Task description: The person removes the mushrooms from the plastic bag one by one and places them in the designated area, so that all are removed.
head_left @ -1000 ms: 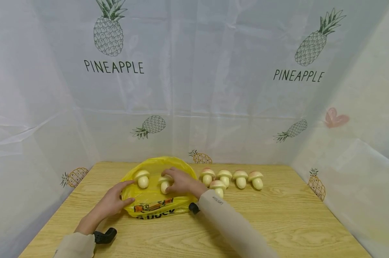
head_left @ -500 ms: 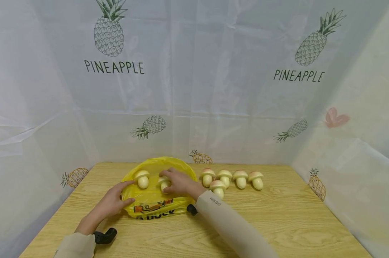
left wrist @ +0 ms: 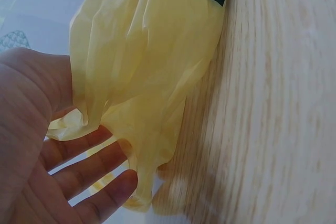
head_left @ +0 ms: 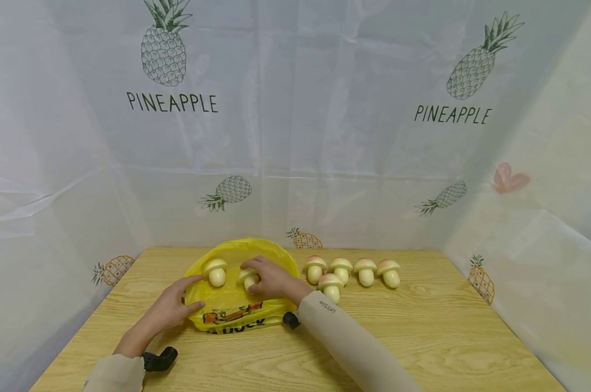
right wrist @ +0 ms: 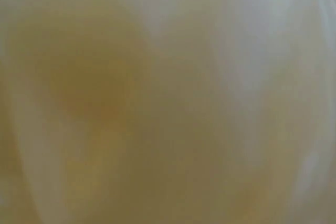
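A yellow plastic bag with a printed duck design lies mouth up on the table. My left hand is at its left rim, thumb and forefinger apart against the plastic. In the left wrist view the other fingers reach out, loosely straight, beside the hanging yellow film. Inside the bag a toy mushroom, pale with a rounded cap, lies on the left. My right hand reaches in and grips a second mushroom, its cap partly hidden by the fingers. Blurred yellow plastic fills the right wrist view.
Right of the bag, several more mushrooms lie on the wooden table, four-across at the back with one mushroom in front. A pineapple-print sheet hangs behind and along both sides.
My right hand has shifted slightly left inside the bag, and the mushroom in its grip has moved with it. The left hand and the bag stay in place.
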Available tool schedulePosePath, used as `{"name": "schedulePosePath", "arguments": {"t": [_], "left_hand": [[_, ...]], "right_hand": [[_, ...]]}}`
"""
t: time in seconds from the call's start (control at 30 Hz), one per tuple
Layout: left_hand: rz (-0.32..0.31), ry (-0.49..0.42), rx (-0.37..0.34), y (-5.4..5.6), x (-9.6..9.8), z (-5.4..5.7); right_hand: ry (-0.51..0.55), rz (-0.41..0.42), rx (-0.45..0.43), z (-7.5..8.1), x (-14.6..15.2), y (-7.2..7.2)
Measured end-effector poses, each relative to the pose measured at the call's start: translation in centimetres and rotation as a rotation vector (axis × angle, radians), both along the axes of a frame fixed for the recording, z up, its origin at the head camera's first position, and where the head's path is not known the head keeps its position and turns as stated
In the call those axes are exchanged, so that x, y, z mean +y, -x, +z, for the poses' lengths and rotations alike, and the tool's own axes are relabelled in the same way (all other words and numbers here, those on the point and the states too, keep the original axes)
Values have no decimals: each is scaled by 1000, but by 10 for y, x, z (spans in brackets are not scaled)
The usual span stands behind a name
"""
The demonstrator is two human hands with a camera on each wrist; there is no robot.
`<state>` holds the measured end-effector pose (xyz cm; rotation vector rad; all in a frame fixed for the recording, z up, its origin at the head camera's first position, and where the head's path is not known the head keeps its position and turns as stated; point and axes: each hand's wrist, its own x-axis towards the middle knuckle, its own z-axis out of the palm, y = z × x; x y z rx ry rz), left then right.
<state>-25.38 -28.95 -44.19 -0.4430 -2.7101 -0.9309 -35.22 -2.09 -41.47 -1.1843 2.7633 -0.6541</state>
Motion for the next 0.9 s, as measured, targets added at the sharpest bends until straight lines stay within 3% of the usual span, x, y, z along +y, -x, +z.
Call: {"name": "schedulePosePath", "arguments": {"t": [0.4,0.9], "left_hand": [[-10,-4,-2,0,1,4],[-10,-11,-17,-1,0,4]], "right_hand": [[42,-12,35,9,5,-5],[156,15,95,27,36,-31]]}}
